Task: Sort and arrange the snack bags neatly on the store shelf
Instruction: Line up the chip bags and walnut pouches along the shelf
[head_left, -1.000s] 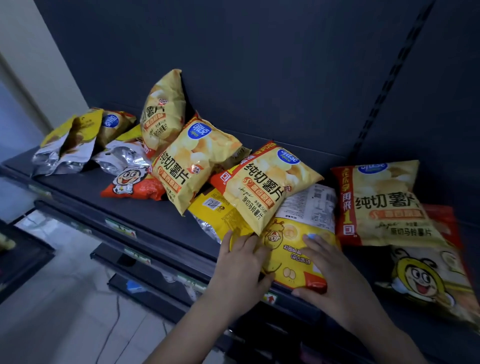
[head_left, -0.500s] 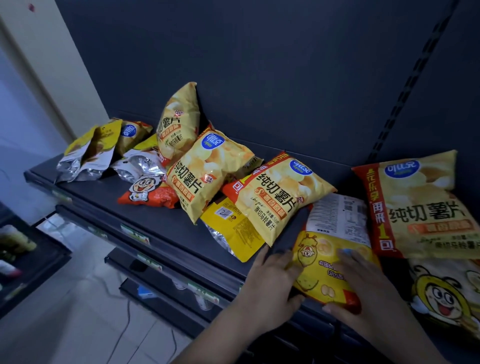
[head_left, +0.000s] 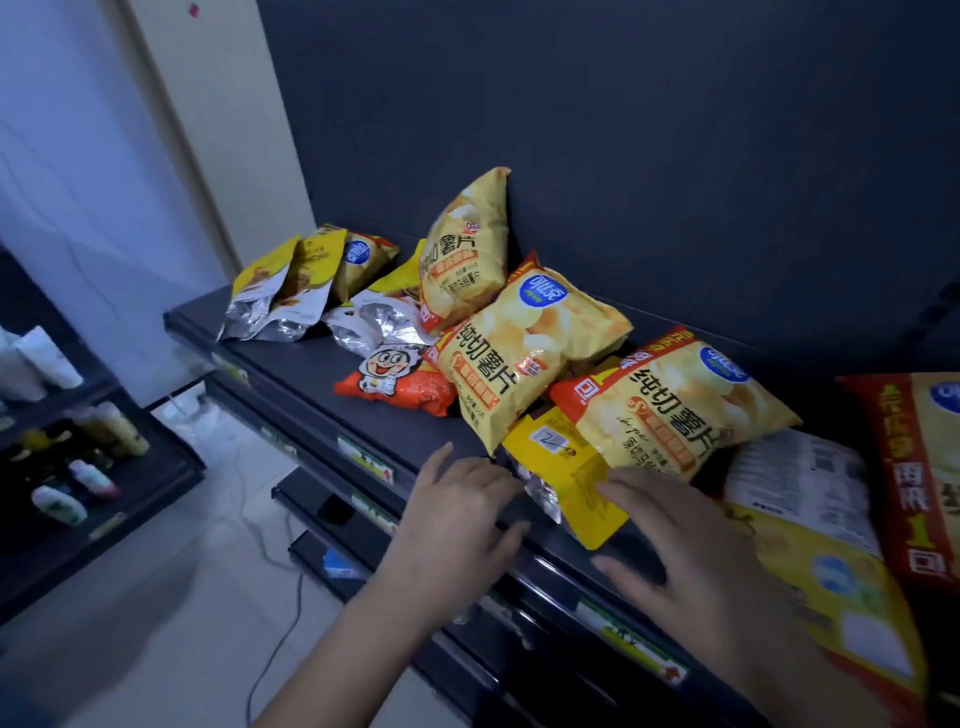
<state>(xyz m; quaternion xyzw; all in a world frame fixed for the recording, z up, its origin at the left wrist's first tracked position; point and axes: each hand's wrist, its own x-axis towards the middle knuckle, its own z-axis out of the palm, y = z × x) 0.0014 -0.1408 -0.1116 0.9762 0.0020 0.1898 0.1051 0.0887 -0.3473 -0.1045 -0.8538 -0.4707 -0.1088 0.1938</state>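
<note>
Several snack bags lie jumbled on the dark shelf (head_left: 322, 379). A small yellow and silver bag (head_left: 569, 473) pokes out from under a yellow chip bag (head_left: 675, 405). My left hand (head_left: 462, 514) hovers with spread fingers just left of the small bag, holding nothing. My right hand (head_left: 691, 561) reaches with straight fingers, its fingertips at the small bag's right edge. A flat yellow bag (head_left: 831, 566) lies to the right of my right hand. Another chip bag (head_left: 519, 353), an upright one (head_left: 465, 254) and a red cartoon bag (head_left: 395, 376) sit further left.
Silver and yellow bags (head_left: 280, 291) lie at the shelf's far left. A red-edged chip bag (head_left: 914, 467) fills the right edge. The shelf's dark back panel (head_left: 623, 156) rises behind. A low rack of bottles (head_left: 78, 447) stands at the left, with lower shelves below.
Both hands have let go of the flat yellow bag and moved left toward the small yellow and silver bag. The camera has swung left.
</note>
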